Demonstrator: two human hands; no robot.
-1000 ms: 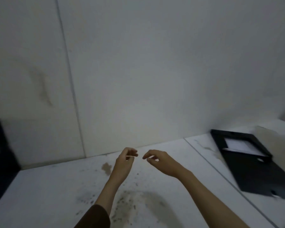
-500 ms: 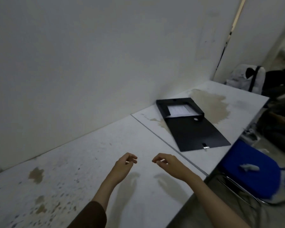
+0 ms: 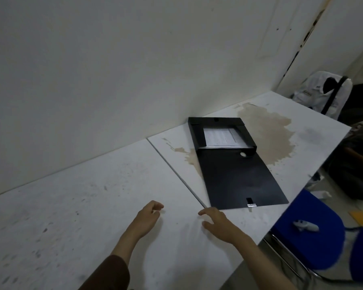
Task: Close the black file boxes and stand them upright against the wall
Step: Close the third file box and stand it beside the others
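One file box (image 3: 237, 162) flat, open, lid pointing away from wall (image 3: 113, 70).

Plain off-white wall (image 3: 117, 65) runs behind, meeting second wall panel (image 3: 344, 38) at right corner; dark cracked seam (image 3: 302, 38) down that joint. White counter (image 3: 82, 206) in two slabs, seam (image 3: 176, 174) between them. Left slab speckled with grey scuffs. Right slab bears large tan stain (image 3: 268, 132), peeled-looking at edges. Blue chair seat (image 3: 308, 233) with metal frame beside counter's right edge, small white object (image 3: 305, 226) lying on it. White bag with black strap (image 3: 323, 93) near far corner. Light dim, even.
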